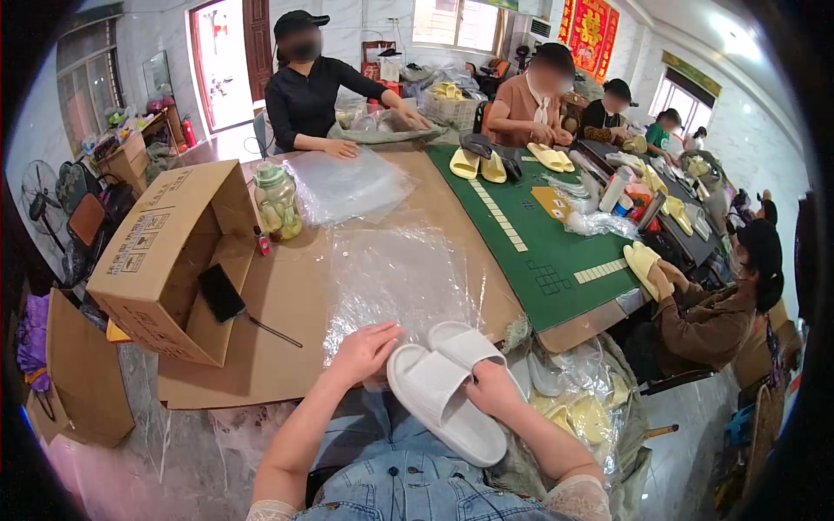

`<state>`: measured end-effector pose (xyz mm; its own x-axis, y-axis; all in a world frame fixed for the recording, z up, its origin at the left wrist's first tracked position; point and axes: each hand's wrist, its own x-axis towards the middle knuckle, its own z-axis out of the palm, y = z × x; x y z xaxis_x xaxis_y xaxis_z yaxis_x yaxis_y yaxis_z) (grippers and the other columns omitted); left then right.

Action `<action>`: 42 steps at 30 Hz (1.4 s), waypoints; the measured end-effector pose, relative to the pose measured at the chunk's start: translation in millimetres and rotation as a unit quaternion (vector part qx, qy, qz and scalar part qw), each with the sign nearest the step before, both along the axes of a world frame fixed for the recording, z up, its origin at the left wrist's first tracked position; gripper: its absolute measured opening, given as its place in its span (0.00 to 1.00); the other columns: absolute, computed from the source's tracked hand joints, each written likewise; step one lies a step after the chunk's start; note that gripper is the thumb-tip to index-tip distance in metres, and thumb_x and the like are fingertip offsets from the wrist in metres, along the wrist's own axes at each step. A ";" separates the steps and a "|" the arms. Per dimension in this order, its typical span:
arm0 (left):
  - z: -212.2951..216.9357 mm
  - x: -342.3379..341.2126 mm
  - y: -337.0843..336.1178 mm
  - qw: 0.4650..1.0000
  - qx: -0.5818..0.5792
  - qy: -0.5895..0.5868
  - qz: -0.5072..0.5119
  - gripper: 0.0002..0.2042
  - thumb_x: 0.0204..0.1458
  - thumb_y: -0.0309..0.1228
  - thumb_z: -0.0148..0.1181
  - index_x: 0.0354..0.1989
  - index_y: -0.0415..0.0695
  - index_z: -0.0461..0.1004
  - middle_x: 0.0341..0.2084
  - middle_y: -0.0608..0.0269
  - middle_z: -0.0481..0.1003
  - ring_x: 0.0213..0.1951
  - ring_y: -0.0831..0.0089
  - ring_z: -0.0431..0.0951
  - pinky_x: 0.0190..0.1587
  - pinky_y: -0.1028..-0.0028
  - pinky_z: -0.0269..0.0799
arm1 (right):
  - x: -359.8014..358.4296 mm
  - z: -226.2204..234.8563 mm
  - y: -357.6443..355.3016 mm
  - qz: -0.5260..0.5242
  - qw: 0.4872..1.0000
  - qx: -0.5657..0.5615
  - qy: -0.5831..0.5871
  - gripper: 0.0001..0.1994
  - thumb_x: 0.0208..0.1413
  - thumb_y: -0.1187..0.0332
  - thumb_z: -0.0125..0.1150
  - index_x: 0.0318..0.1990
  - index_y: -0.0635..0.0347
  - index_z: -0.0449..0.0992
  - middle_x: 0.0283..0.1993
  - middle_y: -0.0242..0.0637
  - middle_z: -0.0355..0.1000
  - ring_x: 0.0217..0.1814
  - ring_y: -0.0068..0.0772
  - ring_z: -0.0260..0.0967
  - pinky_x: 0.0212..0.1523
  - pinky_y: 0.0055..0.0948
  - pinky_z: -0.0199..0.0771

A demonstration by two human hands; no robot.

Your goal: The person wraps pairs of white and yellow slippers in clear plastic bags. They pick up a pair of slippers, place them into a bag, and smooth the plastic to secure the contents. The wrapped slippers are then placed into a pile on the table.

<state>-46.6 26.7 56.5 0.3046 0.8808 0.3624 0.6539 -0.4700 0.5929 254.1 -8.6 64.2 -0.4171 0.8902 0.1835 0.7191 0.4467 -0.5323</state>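
My right hand [493,389] is closed on a pair of pale grey slide sandals [445,415], its fingers tucked under the strap of one. The two slides lie side by side above my lap, at the table's near edge. Just left of them, my left hand [369,349] rests with fingers stretched out on the near edge of a stack of clear plastic bags [395,276]. The fingertips point toward the slides, and nothing shows in that hand.
An open cardboard box [156,260] stands left on the cardboard-covered table [278,373], with a black phone [221,293], a jar [276,201] and a small red bottle [261,241] nearby. Co-workers handle yellow slides [641,265] around a green mat [486,204]. A sack of slides [591,412] sits at my right.
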 end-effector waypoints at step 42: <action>-44.1 -32.9 41.5 0.988 -0.006 0.013 0.154 0.36 0.54 0.51 0.63 0.69 0.49 0.61 0.71 0.42 0.54 0.72 0.44 0.51 0.71 0.53 0.51 | -114.9 -54.1 99.9 -0.113 0.976 0.188 0.003 0.32 0.54 0.53 0.62 0.62 0.64 0.69 0.61 0.54 0.66 0.64 0.54 0.62 0.64 0.51 0.57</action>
